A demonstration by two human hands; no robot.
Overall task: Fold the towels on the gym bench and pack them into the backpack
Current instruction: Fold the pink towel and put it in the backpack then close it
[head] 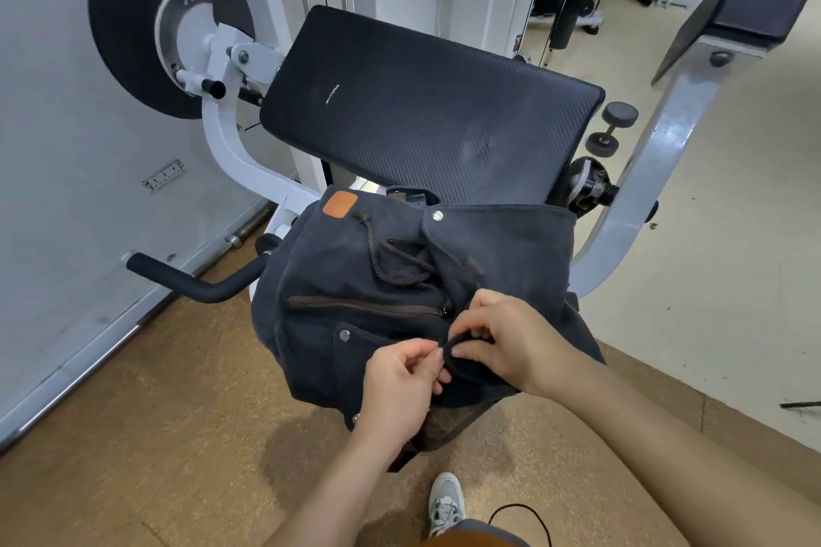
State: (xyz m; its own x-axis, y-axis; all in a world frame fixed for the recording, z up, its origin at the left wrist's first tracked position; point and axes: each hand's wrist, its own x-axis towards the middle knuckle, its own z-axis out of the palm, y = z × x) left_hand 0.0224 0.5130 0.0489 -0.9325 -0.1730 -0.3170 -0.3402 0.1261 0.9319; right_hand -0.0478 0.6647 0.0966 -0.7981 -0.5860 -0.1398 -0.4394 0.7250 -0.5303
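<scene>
A dark grey canvas backpack (355, 280) with an orange patch, a brown zip and a brown drawstring rests on the near end of the black padded gym bench (426, 111). Its top flap (502, 244) lies folded over the opening. My left hand (400, 382) and my right hand (511, 338) meet at the flap's front edge and pinch the same dark strap (462, 358) between their fingers. No towel shows anywhere; the bench pad is bare.
A white machine frame (648, 173) curves past on the right, and a black foam roller (137, 22) and a black handle (191, 280) stand on the left. A small dumbbell (611, 127) lies behind the bench. My shoe (446, 506) stands on the brown floor.
</scene>
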